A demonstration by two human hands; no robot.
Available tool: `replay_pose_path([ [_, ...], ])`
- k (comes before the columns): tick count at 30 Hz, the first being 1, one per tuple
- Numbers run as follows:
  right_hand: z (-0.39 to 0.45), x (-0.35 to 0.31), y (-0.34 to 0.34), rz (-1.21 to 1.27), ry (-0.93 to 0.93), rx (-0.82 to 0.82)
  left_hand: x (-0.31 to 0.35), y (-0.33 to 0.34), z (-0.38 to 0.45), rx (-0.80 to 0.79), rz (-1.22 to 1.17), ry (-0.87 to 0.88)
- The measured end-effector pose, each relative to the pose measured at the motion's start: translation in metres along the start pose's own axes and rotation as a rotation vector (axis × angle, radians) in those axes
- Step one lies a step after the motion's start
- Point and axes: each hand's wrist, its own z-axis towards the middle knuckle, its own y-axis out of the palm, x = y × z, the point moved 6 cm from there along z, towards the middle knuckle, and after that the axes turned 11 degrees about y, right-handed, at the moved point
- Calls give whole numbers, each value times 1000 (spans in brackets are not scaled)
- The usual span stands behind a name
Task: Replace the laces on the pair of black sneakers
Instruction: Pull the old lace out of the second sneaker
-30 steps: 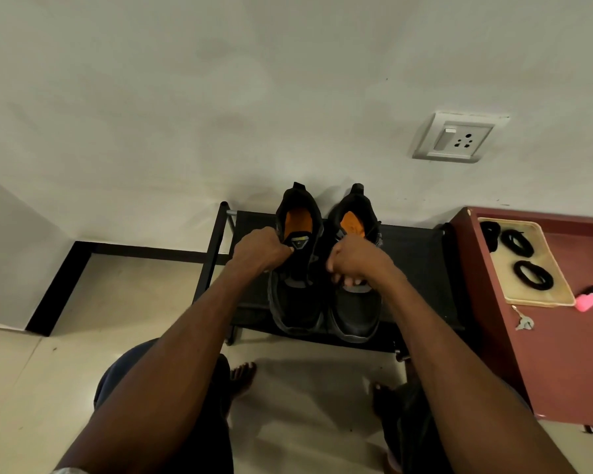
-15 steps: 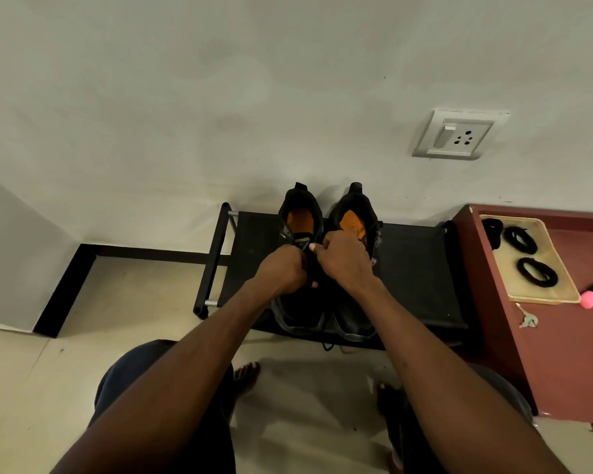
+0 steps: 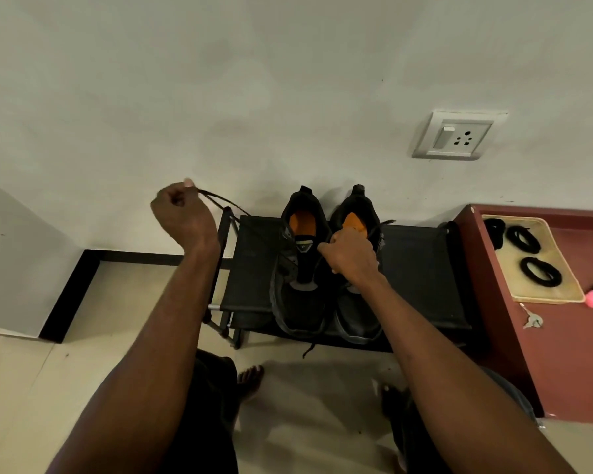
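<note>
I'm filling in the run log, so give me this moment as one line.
stage: unlacing | left hand: pinches old lace, pulled out leftward | right hand: grips lace at sneakers | coiled laces: on tray

We note matt black knit cloth on the left sneaker (image 3: 297,292) and right sneaker (image 3: 356,313), with orange fabric-looking insoles. The lace (image 3: 220,200) looks like thin woven cord. The rack (image 3: 421,268) has a matt black cloth shelf on metal tubes. The cabinet (image 3: 562,354) is smooth reddish laminate. The floor (image 3: 31,388) is pale glossy tile, and the socket (image 3: 454,136) is plastic.
</note>
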Motion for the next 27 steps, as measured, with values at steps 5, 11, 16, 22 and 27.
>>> replay_pose_path([
  [5, -1, -2, 0, -20, 13, -1, 6, 23, -20, -313, 134, 175],
  [11, -1, -3, 1, -56, -3, -1, -16, 79, -133, -1510, 714, 550],
  [16, 0, -2, 3, -54, -8, 0, -29, 80, -156, -1647, 950, 767],
  [22, -3, -3, 4, -65, -15, 3, -25, 79, -157, -1650, 948, 804],
  [27, 0, 0, 1, -26, 29, -22, -5, 77, -113, -1371, 613, 476],
])
